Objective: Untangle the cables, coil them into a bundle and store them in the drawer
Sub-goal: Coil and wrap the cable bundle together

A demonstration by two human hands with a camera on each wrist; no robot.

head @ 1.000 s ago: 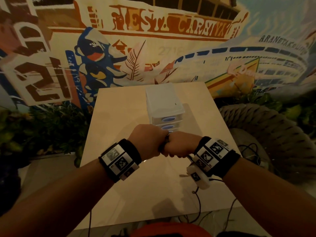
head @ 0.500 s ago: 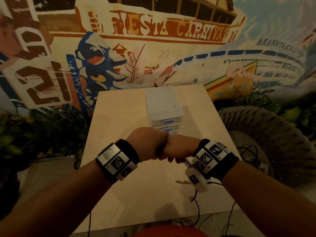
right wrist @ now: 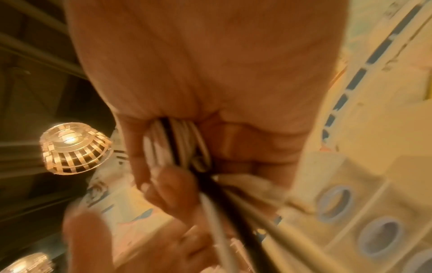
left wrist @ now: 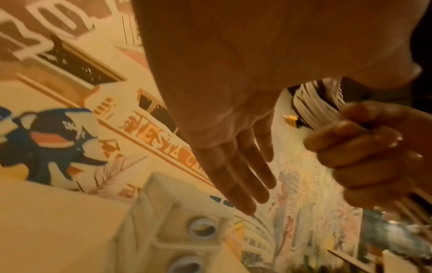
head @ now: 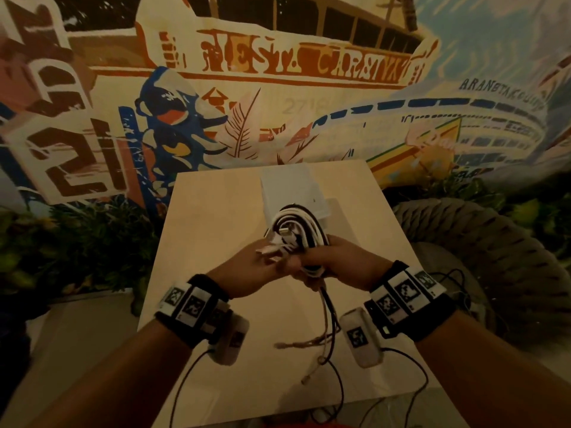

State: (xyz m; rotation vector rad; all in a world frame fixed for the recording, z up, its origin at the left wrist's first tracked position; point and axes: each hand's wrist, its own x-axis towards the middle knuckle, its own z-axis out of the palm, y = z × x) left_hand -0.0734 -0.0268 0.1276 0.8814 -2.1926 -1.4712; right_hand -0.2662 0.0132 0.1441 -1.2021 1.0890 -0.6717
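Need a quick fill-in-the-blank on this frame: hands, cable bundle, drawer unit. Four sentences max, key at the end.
1. The coiled bundle of white and black cables is gripped in the fist of the ____ hand.
2. The left hand has its fingers ____, curled round nothing.
3. Loose cable ends hang from the bundle down toward the pale wooden ____.
4. The white plastic drawer unit stands on the table ____ the hands, farther from the person.

Missing words: right; straight; table; behind

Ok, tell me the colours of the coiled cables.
White and black cables, clearest in the head view.
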